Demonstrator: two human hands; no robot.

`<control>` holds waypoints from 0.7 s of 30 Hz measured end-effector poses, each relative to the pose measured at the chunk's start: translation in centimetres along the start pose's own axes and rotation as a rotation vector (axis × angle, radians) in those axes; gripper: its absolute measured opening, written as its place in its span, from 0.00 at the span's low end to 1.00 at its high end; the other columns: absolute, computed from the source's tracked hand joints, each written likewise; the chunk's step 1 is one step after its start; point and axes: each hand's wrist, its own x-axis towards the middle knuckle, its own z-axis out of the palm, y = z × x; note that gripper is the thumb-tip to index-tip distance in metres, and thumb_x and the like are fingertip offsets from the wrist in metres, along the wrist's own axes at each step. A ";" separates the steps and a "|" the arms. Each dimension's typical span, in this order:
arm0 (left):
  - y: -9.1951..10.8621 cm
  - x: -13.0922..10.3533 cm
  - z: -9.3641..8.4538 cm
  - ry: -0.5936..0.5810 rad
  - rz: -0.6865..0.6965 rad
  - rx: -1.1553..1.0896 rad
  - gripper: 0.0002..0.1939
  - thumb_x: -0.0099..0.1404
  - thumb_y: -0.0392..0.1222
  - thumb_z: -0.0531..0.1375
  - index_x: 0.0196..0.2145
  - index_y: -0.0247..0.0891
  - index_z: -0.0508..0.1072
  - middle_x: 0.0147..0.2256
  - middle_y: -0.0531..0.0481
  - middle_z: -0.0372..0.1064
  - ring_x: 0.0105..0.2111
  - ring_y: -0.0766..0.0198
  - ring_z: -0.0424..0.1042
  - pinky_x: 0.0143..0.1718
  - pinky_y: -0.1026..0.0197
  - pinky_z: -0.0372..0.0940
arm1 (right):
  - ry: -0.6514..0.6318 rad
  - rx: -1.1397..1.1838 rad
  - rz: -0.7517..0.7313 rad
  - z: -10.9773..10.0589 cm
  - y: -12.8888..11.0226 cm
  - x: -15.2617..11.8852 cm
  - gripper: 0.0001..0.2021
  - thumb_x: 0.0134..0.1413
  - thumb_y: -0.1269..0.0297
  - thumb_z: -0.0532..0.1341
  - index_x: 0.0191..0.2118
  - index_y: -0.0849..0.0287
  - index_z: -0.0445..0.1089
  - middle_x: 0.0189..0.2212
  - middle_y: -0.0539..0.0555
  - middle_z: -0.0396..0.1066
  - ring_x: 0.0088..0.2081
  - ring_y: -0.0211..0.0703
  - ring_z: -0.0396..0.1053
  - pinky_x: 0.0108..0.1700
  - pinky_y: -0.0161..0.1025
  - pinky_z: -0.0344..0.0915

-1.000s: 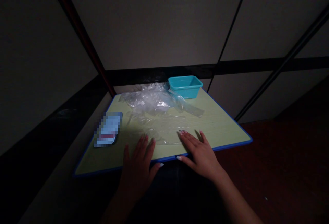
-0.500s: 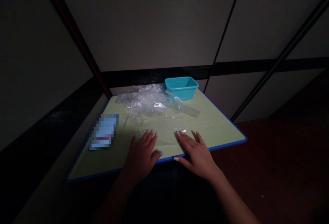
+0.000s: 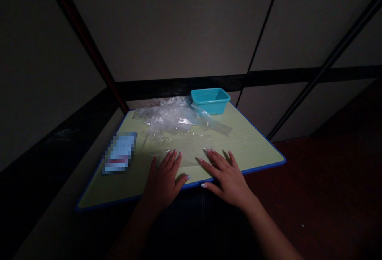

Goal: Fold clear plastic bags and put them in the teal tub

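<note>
Film point(image 3: 191, 148): thin and clear, nearly flat on the tabletop point(image 3: 253, 144), between the hands and the heap behind; uneven pressure could wrinkle it or fold it under.
Left hand point(image 3: 162, 182): palm down, fingers released and spread, tips at the film's near-left part, grasping nothing I can see; a sideways drag could bunch the sheet.
Right hand point(image 3: 228, 178): palm down too, fingers extended and free, tips at the film's near-right part; pulling against the other hand might stretch or tear it.
Pressure: I can't judge from my feed how firmly either hand bears down, so slipping stays possible.
Plastic heap point(image 3: 170, 116): crumpled beyond the film; if the two are joined, which I can't make out, tugging one would shift the other.
Plastic strip point(image 3: 219, 126): trails rightward from the tub's front; catching it might nudge the tub.
Teal tub point(image 3: 211, 108): upright near the far edge, so a shove could tip it off.
Phone-like slab point(image 3: 121, 152): pixelated, at the left edge; a leftward sweep could drop it.
Light: dim, so I could misjudge the clear edges.
</note>
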 end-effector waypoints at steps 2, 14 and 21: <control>0.0 -0.1 0.1 0.020 0.006 0.001 0.28 0.66 0.50 0.50 0.61 0.38 0.57 0.62 0.42 0.50 0.62 0.47 0.51 0.58 0.33 0.44 | 0.019 -0.012 -0.002 0.0 -0.8 0.0 0.33 0.57 0.43 0.51 0.65 0.45 0.45 0.66 0.58 0.38 0.65 0.56 0.40 0.60 0.66 0.30; -0.5 -0.3 0.7 0.103 0.060 0.018 0.24 0.68 0.43 0.46 0.59 0.38 0.60 0.61 0.42 0.53 0.60 0.49 0.54 0.58 0.35 0.44 | -0.012 0.036 0.062 1.0 -5.1 1.2 0.31 0.59 0.47 0.51 0.65 0.42 0.41 0.67 0.53 0.29 0.67 0.54 0.30 0.58 0.67 0.21; -0.2 -0.3 0.3 0.075 0.045 0.021 0.24 0.67 0.42 0.46 0.59 0.37 0.60 0.61 0.42 0.53 0.61 0.48 0.53 0.57 0.34 0.46 | -0.024 0.034 0.091 1.1 -5.2 1.2 0.30 0.59 0.48 0.51 0.65 0.45 0.45 0.67 0.54 0.32 0.66 0.55 0.31 0.59 0.69 0.27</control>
